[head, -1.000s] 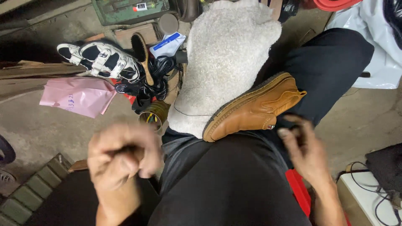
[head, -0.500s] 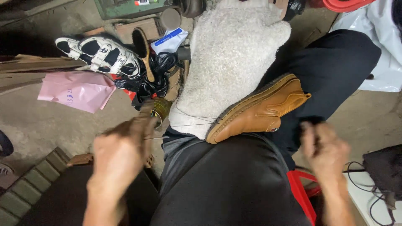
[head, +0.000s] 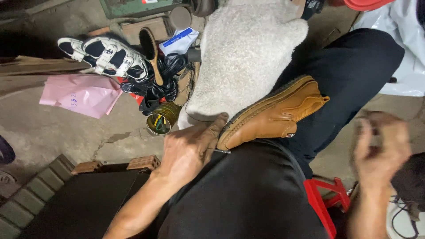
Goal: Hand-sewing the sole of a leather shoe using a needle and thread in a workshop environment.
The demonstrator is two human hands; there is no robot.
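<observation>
Head view: tan leather shoe (head: 272,116) lay sole-up across lap, on black trousers (head: 248,190), toe toward right knee. Left hand (head: 188,150) pressed at shoe's heel end, fingers curled around thin metal tool (head: 220,151) whose tip touched sole edge. Right hand (head: 380,144) blurred, raised off right thigh, well apart from shoe; fingers bent inward, grip impossible to tell. Grey woolly cloth (head: 245,57) draped over knee, touching shoe. White-and-black sandal (head: 106,55), pink paper bag (head: 82,94), small tin (head: 161,120) on concrete floor (head: 66,132). Red stool (head: 325,199) beneath.

pink paper bag (head: 82,94) floor left | white-blue packet (head: 179,40) top centre
</observation>
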